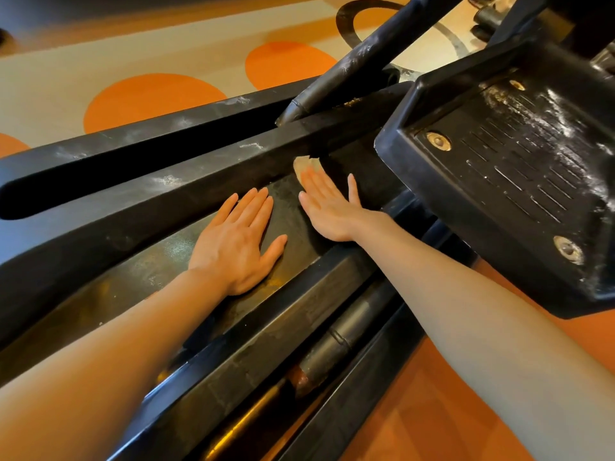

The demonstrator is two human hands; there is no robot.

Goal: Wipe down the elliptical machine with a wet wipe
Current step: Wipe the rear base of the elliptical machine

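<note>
- wet wipe (pixel 305 165) lies flat on the elliptical machine (pixel 143 207), in its central channel beside the far rail.
- right hand (pixel 327 207) presses it with straight fingers.
- left hand (pixel 233 241) rests flat alongside, fingers straight, holding nothing.
- foot pedal (pixel 519 181) sits right of both hands.

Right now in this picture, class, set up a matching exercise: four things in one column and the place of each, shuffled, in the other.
Things:
1. left hand
2. right hand
3. wet wipe
4. foot pedal

Places:
A. under the right fingertips
B. raised at the right of the frame
C. flat on the rail, nearer the camera
D. flat on the rail, pressing the wipe

Pairs: 1-C, 2-D, 3-A, 4-B
</note>
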